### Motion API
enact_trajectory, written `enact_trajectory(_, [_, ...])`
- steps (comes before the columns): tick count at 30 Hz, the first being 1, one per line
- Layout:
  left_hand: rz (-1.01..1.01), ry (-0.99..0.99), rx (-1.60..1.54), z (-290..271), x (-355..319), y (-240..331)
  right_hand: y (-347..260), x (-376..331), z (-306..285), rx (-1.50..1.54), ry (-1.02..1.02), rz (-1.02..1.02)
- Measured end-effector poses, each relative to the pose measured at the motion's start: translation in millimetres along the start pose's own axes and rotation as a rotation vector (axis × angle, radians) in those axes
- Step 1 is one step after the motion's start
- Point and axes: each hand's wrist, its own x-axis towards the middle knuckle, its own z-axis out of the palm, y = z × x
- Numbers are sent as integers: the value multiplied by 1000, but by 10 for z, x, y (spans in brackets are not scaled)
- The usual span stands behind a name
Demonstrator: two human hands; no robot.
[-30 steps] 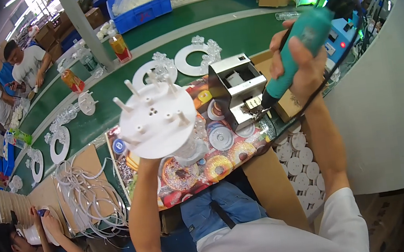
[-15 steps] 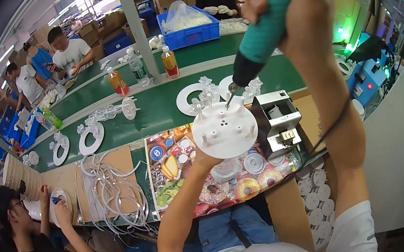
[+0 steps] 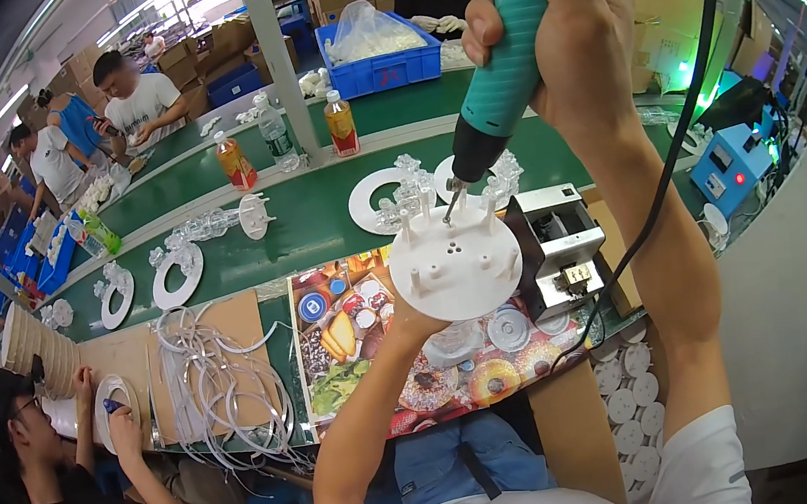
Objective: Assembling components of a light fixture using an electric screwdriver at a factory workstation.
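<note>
My right hand (image 3: pixel 584 38) is wrapped round a teal electric screwdriver (image 3: pixel 513 57) with a black nose, slanting down to the left. Its bit reaches the upper part of a round white plastic disc (image 3: pixel 459 291) that carries several upright posts and a few small holes at its middle. From below, my left hand (image 3: pixel 417 325) grips the disc's near edge and holds it above the bench; most of its fingers are hidden under the disc. Just right of the disc stands a black and silver metal device (image 3: pixel 556 243) with an opening on top.
A colourful printed mat (image 3: pixel 346 360) covers the bench before me. Left of it lie tangled white strips (image 3: pixel 222 375) on cardboard. White rings (image 3: pixel 180 277), bottles (image 3: pixel 340 124) and a blue crate (image 3: pixel 380 58) stand farther off. A box of white discs (image 3: pixel 633 395) sits lower right. A co-worker (image 3: pixel 26 419) sits at left.
The screwdriver has tilted and shifted slightly left, its bit still at the disc. The disc has moved a little right. The black cord now hangs in a wide curve right of the screwdriver.
</note>
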Motion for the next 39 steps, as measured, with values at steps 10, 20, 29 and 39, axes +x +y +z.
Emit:
enact_trajectory(10, [114, 50, 182, -34, -20, -75, -60, 30, 80, -26, -72, -2])
enact_trajectory(20, [-156, -16, -580, -63, -64, -252, 14, 110, 274, 14, -284, 42])
enact_trajectory(29, [-60, -15, -479, -14, 60, -53, 37, 132, 158, -78, -340, 71])
enact_trajectory(39, [304, -44, 587, -203, -102, -693, -38, 142, 21, 69, -147, -72])
